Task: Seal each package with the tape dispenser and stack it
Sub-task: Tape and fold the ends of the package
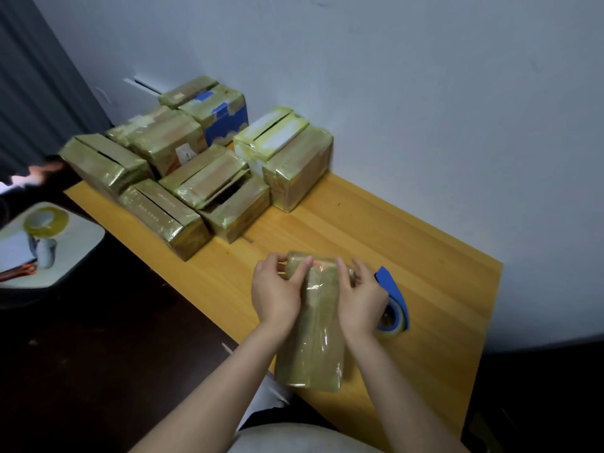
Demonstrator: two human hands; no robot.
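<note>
Left hand and right hand grip the package (over the table's near edge).

The package is wrapped all over in clear tape, glossy and wrinkled, through which brown cardboard is seen. The same shiny, yellowish film is found on the stacked packages (one carton is printed blue beneath it). The table is made of light wood, smooth, its grain plainly shown. The tape dispenser is seen as matt blue plastic. The wall is painted matt, and the curtain is taken for dark pleated cloth.
</note>
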